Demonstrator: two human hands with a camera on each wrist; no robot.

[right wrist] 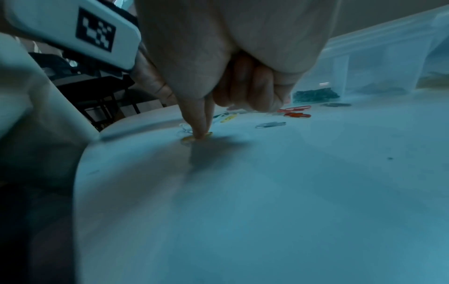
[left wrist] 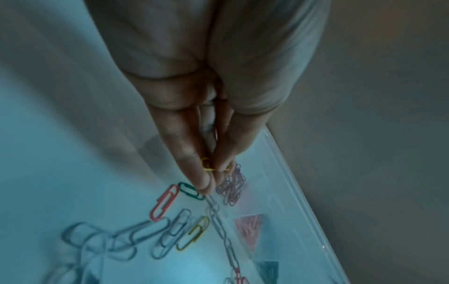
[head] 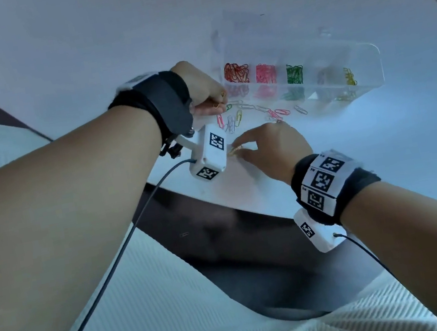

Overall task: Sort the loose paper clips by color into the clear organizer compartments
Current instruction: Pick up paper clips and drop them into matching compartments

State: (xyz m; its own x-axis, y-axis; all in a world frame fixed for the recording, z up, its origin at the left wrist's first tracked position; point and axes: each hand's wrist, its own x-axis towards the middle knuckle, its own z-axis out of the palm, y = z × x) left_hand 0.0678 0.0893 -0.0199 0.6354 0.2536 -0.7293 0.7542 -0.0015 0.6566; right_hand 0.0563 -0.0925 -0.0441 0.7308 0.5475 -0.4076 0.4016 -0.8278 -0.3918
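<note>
The clear organizer (head: 362,58) lies at the back right of the white table, its compartments holding red, pink, green, grey and yellow clips. Loose paper clips (head: 248,111) of mixed colours lie scattered in front of it. My left hand (head: 219,103) hovers over their left end and pinches yellow clips (left wrist: 209,166) between thumb and fingers. My right hand (head: 238,149) is nearer the front edge; its thumb and index tips (right wrist: 200,123) come together on a yellow paper clip (right wrist: 187,139) lying flat on the table, the other fingers curled.
Under my left hand lie a red clip (left wrist: 165,201), a green clip (left wrist: 190,191), a yellow clip (left wrist: 193,233) and several pale ones. The table's curved front edge (head: 217,197) runs close below my right hand. The organizer's lid (head: 239,27) stands open behind it.
</note>
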